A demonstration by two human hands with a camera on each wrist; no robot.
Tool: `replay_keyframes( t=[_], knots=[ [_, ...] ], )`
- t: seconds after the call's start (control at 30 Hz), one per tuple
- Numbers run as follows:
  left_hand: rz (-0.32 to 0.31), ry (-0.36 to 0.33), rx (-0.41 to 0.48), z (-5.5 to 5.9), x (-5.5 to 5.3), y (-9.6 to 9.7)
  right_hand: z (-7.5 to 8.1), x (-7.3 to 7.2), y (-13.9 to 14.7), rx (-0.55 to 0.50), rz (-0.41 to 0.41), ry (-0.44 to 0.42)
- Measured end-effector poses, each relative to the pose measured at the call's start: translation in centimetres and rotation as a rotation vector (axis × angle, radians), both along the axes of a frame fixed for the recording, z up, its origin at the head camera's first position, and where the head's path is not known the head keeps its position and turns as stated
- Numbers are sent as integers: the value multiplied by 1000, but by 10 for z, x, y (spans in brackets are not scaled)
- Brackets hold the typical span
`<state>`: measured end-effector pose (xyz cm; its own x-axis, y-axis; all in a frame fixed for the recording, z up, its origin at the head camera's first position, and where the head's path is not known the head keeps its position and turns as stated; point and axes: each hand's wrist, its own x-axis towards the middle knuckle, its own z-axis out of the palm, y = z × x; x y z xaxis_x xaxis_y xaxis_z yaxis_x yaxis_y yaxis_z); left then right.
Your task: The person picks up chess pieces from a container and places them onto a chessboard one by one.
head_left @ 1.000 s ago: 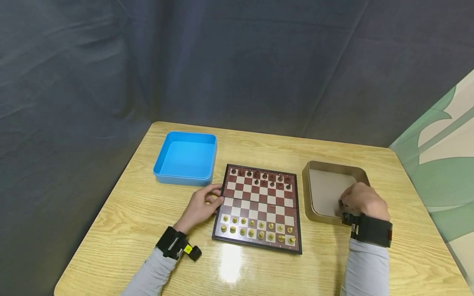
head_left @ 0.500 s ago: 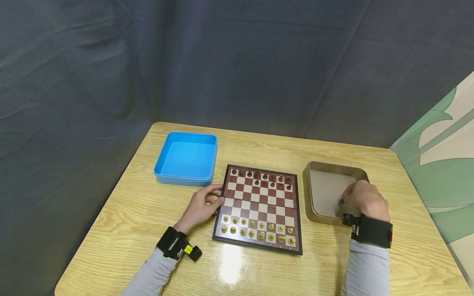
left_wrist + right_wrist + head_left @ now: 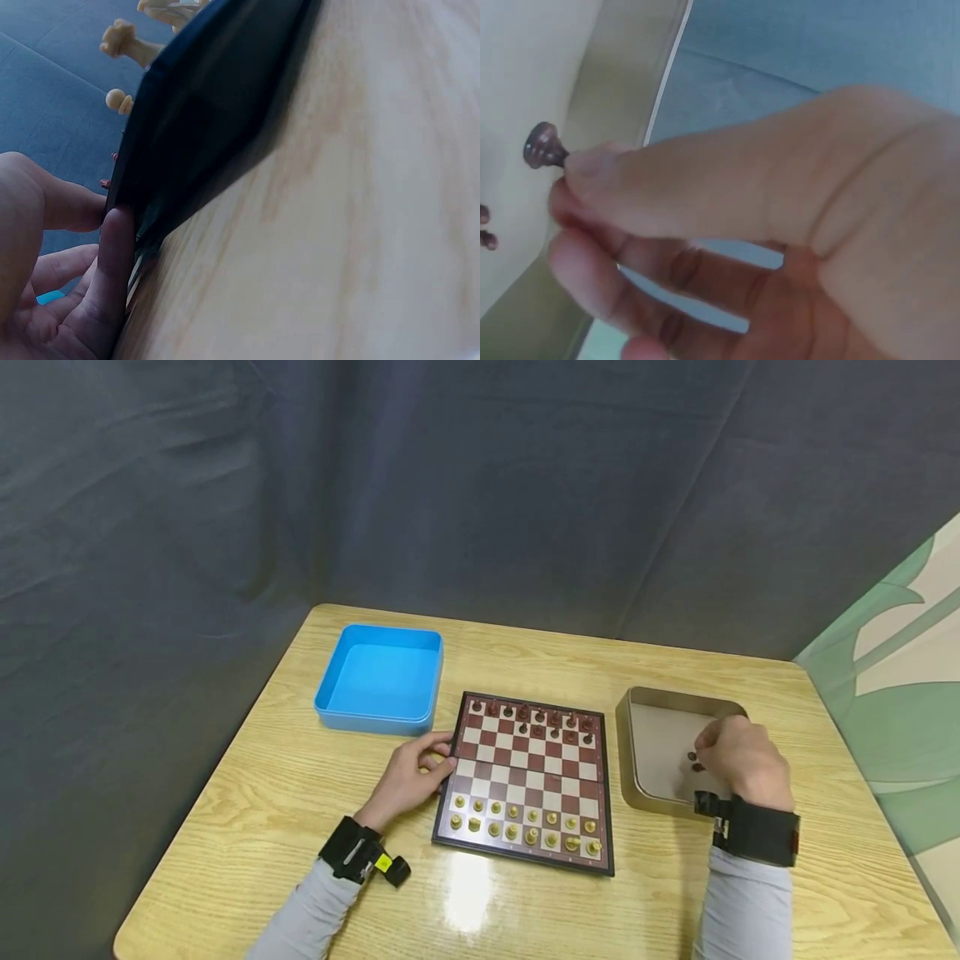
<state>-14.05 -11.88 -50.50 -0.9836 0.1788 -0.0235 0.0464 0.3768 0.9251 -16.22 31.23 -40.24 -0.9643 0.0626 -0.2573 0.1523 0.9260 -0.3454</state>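
My left hand point(image 3: 407, 781) pinches the left edge of a red-and-white chessboard point(image 3: 485, 754); in the left wrist view the thumb and a finger press the dark board rim point(image 3: 202, 112) from both sides. Over the tan tin box point(image 3: 625, 760), my right hand point(image 3: 746, 764) holds a dark brown chess piece point(image 3: 544, 146) between thumb and index finger, its round base outward. Two small dark chess pieces point(image 3: 697, 767) lie on the tin's floor beside this hand. Gold chess pieces point(image 3: 512, 831) fill the two near rows. Dark pieces point(image 3: 524, 713) stand in the far rows.
A blue square box point(image 3: 382, 681) stands at the board's far left. All of it sits on a wooden table point(image 3: 300, 760), with a dark cloth point(image 3: 480, 502) hanging behind the far edge. A patterned green surface point(image 3: 900, 693) borders the right side.
My right hand has lifted slightly within the tin, and two dark pieces now show beside it. The left hand stays at the board's edge. The whole head view has shifted slightly.
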Motion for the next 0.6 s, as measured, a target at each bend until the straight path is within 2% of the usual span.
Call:
replay_keyframes(
  t=[0.23,0.4,0.6],
  knots=[
    [0,-5,8,1,0,1,9,-1,-10,-40,97,146],
    [2,-5,4,1,0,1,15,-2,-20,-96,107,214],
    [4,-10,6,1,-1,1,20,0,-34,-129,136,348]
  ],
)
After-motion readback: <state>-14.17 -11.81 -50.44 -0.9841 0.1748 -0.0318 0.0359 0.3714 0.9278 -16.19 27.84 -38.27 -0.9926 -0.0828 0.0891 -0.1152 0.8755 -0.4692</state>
